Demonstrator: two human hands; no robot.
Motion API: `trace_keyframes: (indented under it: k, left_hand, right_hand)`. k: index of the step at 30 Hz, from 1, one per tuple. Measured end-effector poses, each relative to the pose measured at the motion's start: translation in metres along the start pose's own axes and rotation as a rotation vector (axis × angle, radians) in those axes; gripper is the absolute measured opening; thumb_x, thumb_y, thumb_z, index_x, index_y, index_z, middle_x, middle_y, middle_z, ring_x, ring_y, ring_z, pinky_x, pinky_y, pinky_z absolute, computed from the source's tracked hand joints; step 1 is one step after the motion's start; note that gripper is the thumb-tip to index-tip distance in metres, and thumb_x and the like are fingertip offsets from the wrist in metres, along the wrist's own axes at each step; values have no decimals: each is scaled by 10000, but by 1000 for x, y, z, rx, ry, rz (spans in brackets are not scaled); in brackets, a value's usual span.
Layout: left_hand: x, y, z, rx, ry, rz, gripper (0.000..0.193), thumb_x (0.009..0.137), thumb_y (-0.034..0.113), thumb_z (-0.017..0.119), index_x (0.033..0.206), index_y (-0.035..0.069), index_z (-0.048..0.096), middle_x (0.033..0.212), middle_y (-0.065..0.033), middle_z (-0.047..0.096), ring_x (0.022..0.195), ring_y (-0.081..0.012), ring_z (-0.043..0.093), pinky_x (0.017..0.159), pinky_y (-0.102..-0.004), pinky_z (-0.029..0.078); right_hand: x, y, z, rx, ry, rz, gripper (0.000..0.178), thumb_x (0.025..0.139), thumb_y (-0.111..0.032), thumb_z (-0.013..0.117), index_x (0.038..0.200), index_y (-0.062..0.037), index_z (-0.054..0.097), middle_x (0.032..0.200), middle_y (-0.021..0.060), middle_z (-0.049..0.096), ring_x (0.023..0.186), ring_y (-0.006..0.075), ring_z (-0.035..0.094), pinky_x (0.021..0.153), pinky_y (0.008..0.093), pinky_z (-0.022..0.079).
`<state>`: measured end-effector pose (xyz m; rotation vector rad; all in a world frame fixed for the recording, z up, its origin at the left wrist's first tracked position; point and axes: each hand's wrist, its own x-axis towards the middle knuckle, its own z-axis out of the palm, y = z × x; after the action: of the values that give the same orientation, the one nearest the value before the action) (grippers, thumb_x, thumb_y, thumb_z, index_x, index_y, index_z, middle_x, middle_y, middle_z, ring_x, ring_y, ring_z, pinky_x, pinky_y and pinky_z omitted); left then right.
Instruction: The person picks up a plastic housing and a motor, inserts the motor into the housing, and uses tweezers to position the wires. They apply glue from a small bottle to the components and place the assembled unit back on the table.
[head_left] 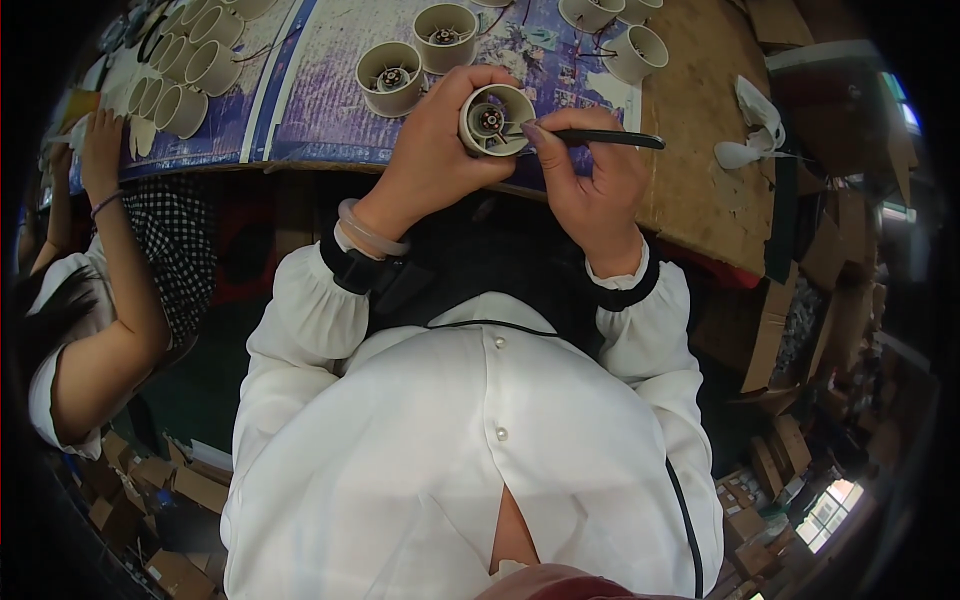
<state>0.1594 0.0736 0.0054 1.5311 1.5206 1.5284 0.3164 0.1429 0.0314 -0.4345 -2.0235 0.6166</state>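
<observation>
Cream cylindrical plastic cups sit at far left. The left hand grasps a cream round plastic housing, a dark motor inside, above the purple-and-white table covering; the right hand pinches a slim black tool.

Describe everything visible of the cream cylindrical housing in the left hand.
The cream cylindrical housing looks like hard plastic, with a round open rim. Inside is a dark round hub with thin ribs around it. The left hand grips it near the table's front edge, open end facing the camera. The right hand holds a slim black tool at the opening; whether that touches is unclear.
</observation>
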Motion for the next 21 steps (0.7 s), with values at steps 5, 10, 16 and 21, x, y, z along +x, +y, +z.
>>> trace_keyframes:
  k: [5, 10, 16, 21]
  left_hand:
    - [0, -2, 0, 41, 2, 17, 566, 638, 64, 766, 1153, 78, 532, 1094, -70, 604, 1000, -250, 623, 848, -321, 490]
    - [1, -2, 2, 89, 2, 67, 566, 640, 75, 777, 1152, 85, 535, 1081, -64, 604, 990, -244, 624, 842, -319, 492]
    - [0, -2, 1, 15, 19, 32, 578, 632, 68, 778, 1156, 91, 535, 1080, -55, 603, 991, -231, 624, 844, -312, 494]
    - [-1, -1, 0, -15, 12, 18, 590, 625, 55, 770, 1164, 86, 530, 1086, -52, 604, 996, -218, 624, 850, -306, 493]
  right_hand:
    - [2, -1, -1, -2, -48, 7, 109, 826, -19, 728, 898, -8, 647, 785, 54, 624, 665, 153, 571, 588, 272, 440]
    - [3, 1, -1, -30, -73, -87, 109, 827, -17, 726, 902, -9, 646, 788, 54, 627, 672, 157, 580, 580, 274, 434]
    - [2, 0, -3, -15, -4, -75, 102, 843, -29, 716, 912, -9, 645, 794, 55, 630, 677, 152, 582, 586, 260, 437]
    - [3, -1, -3, 9, 10, 12, 102, 851, -43, 717, 916, -11, 646, 792, 47, 624, 660, 127, 565, 585, 244, 436]
